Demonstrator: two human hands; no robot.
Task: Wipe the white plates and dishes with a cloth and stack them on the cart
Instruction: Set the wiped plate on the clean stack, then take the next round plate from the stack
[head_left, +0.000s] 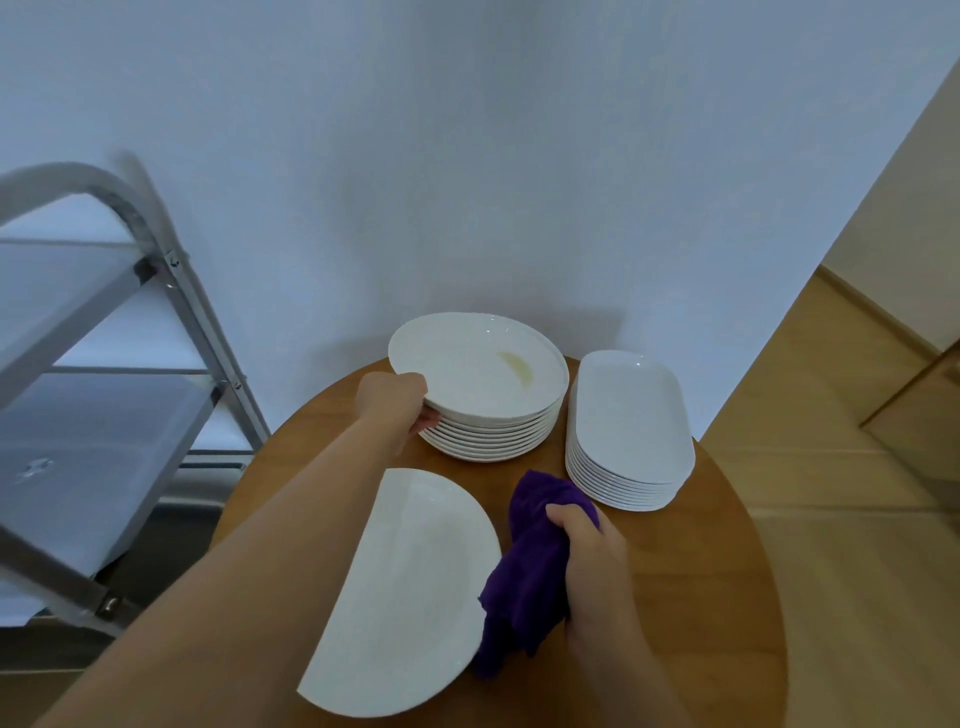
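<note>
Cart (93, 415): grey metal, tiered shelves, 9 o'clock, beside table.
Table (701, 571): round, wood, centre to 6 o'clock.
Lone plate (415, 597): white, flat on table, 6 o'clock, left arm crossing its left side.
Round stack (493, 431): white plates, table's 12 o'clock; top plate (478, 369) yellowish smear, tilted, near edge raised.
Oblong stack (628, 436): white dishes, 2 o'clock, just beside round stack.
Cloth (530, 566): purple, bunched, touching lone plate's right edge.
Left hand (397, 402): grips top plate's rim, fingers curled under.
Right hand (597, 561): clutches cloth.

Head-high view, down over table (675, 571)
</note>
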